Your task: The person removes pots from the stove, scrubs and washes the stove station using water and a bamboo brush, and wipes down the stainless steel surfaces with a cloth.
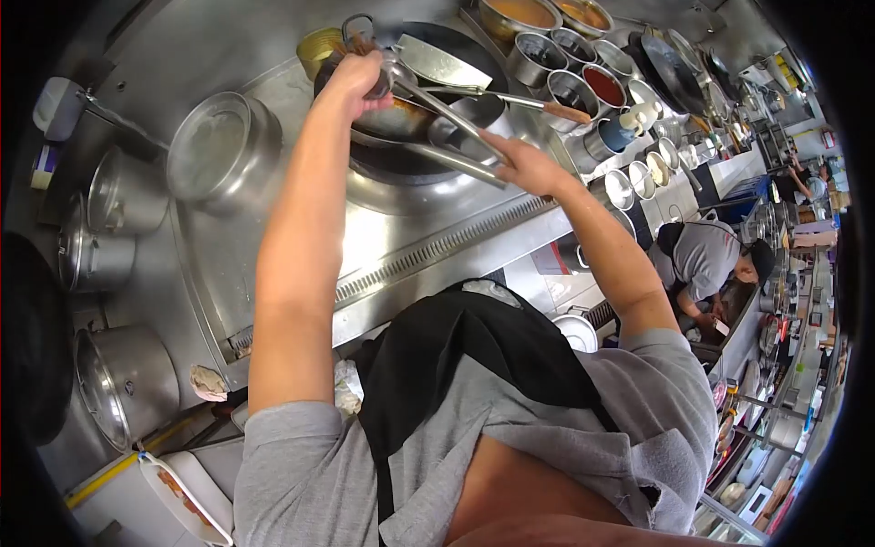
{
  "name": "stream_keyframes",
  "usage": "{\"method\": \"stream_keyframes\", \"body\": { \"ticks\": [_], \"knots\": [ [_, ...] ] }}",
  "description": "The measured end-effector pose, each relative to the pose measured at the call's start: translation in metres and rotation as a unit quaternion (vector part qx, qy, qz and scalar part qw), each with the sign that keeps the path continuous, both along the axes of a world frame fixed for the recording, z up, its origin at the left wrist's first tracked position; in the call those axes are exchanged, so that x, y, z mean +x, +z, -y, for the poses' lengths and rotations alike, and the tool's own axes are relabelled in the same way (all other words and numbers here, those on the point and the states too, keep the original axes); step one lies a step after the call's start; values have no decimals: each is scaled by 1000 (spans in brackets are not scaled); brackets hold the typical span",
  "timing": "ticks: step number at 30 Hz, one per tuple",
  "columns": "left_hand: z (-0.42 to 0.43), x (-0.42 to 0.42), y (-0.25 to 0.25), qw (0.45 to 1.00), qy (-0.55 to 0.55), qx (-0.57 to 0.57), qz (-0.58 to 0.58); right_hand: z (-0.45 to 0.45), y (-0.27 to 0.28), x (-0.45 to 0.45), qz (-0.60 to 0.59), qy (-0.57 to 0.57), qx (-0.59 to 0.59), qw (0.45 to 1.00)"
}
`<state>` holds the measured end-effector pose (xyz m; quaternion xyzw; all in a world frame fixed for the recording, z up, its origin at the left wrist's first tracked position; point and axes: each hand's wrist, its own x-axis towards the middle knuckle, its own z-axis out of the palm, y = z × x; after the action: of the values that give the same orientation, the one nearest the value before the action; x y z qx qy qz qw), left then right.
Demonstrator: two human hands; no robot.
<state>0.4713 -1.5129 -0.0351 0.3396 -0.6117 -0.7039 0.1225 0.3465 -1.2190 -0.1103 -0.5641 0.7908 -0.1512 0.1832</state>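
Observation:
My right hand (530, 168) is wrapped round a long metal handle (447, 111), which slants up to a utensil head at my left hand, partly hidden there. My left hand (358, 77) is closed on something dark and brownish that I cannot make out. Both hands are above a large dark wok (387, 164) set in the steel range. A metal pan (394, 118) with a brown-stained side sits in it under my left hand. Another metal handle (428, 153) reaches toward my right wrist. Behind lies a broad metal blade (445, 64); a wooden handle (567, 113) points right.
Several metal pots (538, 60) with sauces stand at the back right. A lidded steel pot (219, 150) is on the left of the steel counter (273, 301), with more pots beyond. At right, another person (706, 260) bends over a work surface.

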Motion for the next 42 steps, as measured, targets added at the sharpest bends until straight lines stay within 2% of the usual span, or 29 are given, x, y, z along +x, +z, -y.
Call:
{"method": "stream_keyframes", "body": {
  "ticks": [1,3,4,6,8,10,12,13,14,15,16,17,18,19,20,21,22,24,25,26,27,28,30,32,34,36,38,40,42],
  "knots": [
    [-1,-13,-9,1000,-1,3,13,-6,-5,-12,6,4,3,1000],
    [-14,-26,-5,999,19,-13,35,-23,-12,-34,79,9,-140,987],
    [-18,-28,-1,998,35,-33,49,-29,-9,-42,87,19,-139,986],
    [-17,-39,-12,979,6,-144,147,-38,23,-43,317,-54,36,946],
    [-28,-44,-12,940,-24,-282,193,-37,18,-51,331,-41,32,942],
    [-29,-44,-32,866,-34,-483,127,-33,18,-54,292,-28,33,956],
    [-53,-6,-28,876,-12,-479,49,-34,11,-67,316,-50,32,947],
    [-63,25,-28,890,-17,-454,34,-37,8,-73,367,-27,2,930],
    [-69,60,-30,903,-19,-428,19,-42,5,-78,339,-25,-39,940],
    [-67,100,-42,909,-5,-414,37,-53,5,-79,460,-68,-64,883],
    [-69,133,-64,915,2,-401,45,-70,-10,-89,503,-108,-120,849],
    [-70,176,-86,933,28,-351,77,-90,-22,-102,512,-126,-130,840],
    [-68,217,-122,944,102,-292,117,-104,-24,-96,482,-214,-148,836],
    [-68,262,-167,947,171,-228,152,-120,-37,-99,505,-235,-142,818],
    [-63,318,-222,923,191,-246,225,-140,-56,-104,508,-282,-123,805],
    [-70,359,-230,912,239,-189,273,-161,-75,-104,508,-329,-107,789],
    [-63,402,-252,876,210,-277,333,-175,-92,-93,480,-341,-64,806],
    [-40,466,-270,835,172,-272,447,-191,-113,-65,444,-357,55,820],
    [-28,482,-271,837,171,-265,447,-195,-121,-47,435,-359,131,815],
    [-15,495,-266,795,162,-244,531,-204,-139,-36,414,-368,198,808],
    [-3,508,-264,746,149,-220,610,-202,-147,-19,404,-322,262,816],
    [10,519,-270,750,145,-212,610,-203,-151,-8,398,-325,269,815],
    [33,534,-288,697,67,-112,705,-183,-143,35,337,-150,317,874],
    [41,523,-268,697,29,-77,712,-152,-122,66,349,-155,325,866],
    [49,512,-263,660,-27,12,750,-147,-129,69,361,-174,283,871],
    [56,516,-283,654,-51,-7,754,-130,-124,76,332,-181,261,889],
    [53,507,-279,631,-88,-50,770,-129,-136,67,357,-245,254,865],
    [60,519,-301,660,-77,-52,746,-104,-119,87,313,-221,230,894],
    [67,532,-331,682,-52,-47,728,-97,-124,96,343,-226,216,886]
  ]
}}
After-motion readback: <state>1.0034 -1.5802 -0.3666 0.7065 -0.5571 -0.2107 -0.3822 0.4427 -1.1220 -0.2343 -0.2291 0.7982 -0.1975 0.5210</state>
